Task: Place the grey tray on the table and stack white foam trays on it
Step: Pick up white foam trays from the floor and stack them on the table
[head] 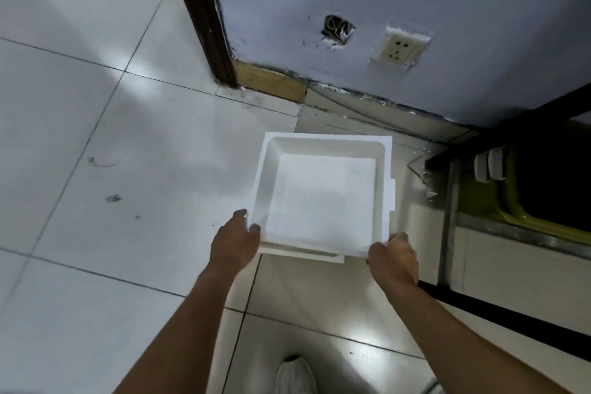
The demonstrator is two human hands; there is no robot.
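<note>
Both hands hold a small stack of foam trays (pixel 323 195) by its near edge, above the tiled floor (pixel 96 105). The left hand (pixel 235 240) pinches the near left corner, thumb on the rim and fingers hidden underneath. The right hand (pixel 393 256) curls round the near right corner. The stack reaches away from the grip with nothing under its far end.

Gripped at one edge only, the light foam could bend or crack at the corners if squeezed. The lower tray could also slip out: its rim (pixel 303 255) shows between the hands, offset from the top one. The black frame (pixel 479 304) just right of the right hand could catch the stack's side tab on the way to the table.

Counted: two hands, both gripping. At least two foam trays, going by that second rim; more cannot be ruled out. No grey tray in view. Beyond the stack are one wall socket (pixel 399 48) and one open hole (pixel 337 27) with wires. One shoe (pixel 295 374) shows between the forearms.
</note>
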